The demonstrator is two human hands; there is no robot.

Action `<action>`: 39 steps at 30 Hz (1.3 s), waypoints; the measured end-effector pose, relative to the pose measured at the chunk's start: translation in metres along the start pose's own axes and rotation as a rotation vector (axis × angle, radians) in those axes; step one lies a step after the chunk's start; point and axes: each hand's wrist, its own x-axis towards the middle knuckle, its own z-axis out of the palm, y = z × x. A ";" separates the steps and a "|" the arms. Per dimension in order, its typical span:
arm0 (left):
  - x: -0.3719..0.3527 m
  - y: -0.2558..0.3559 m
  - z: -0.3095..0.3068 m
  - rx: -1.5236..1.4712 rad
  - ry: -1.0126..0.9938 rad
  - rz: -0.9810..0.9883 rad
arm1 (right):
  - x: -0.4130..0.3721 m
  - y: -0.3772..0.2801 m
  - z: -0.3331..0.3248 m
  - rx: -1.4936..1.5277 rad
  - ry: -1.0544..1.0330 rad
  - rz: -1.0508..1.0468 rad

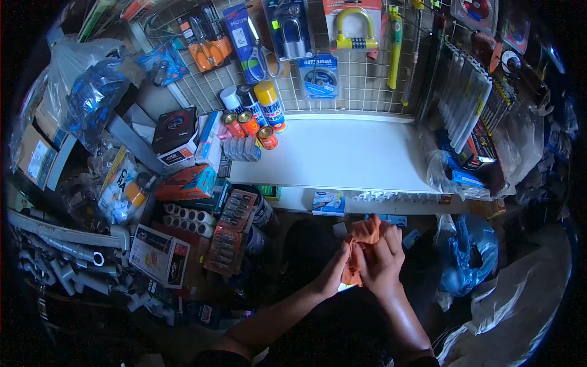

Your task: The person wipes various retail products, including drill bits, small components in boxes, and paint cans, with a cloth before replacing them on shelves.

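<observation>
Both hands are in front of the white shelf, close together, with a crumpled orange cloth [366,231] bunched between them. My left hand [333,273] is closed on the cloth's left side, its thumb pointing up. From the right, my right hand [383,260] wraps its fingers round the same cloth. A small pale yellow-white edge [347,285] shows below the cloth, between the palms; I cannot tell what it belongs to. Part of the cloth is hidden by the fingers.
A white shelf [342,153] carries spray cans [269,105], small orange-red tins [249,124] and clear packs. Packaged padlocks and scissors hang on the wire grid [361,79] behind. Boxes and grey pipe fittings [67,269] crowd the left; a blue plastic bag [469,254] is at right.
</observation>
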 end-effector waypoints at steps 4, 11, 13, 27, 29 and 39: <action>-0.004 -0.007 -0.013 0.064 0.040 -0.001 | -0.008 0.000 0.004 -0.007 0.010 0.053; 0.000 0.017 -0.005 0.134 0.122 -0.005 | -0.036 0.014 0.010 -0.131 -0.029 0.247; 0.005 0.017 0.003 0.127 0.132 0.030 | -0.037 0.007 0.009 -0.130 0.013 0.160; -0.005 0.031 0.015 0.106 -0.004 0.153 | 0.016 0.018 0.003 -0.186 0.064 0.152; 0.002 0.026 0.003 -0.048 0.216 0.154 | -0.004 0.021 0.011 -0.225 -0.036 0.041; 0.011 0.024 0.012 -0.088 0.103 0.145 | -0.013 -0.018 0.019 -0.125 -0.135 -0.175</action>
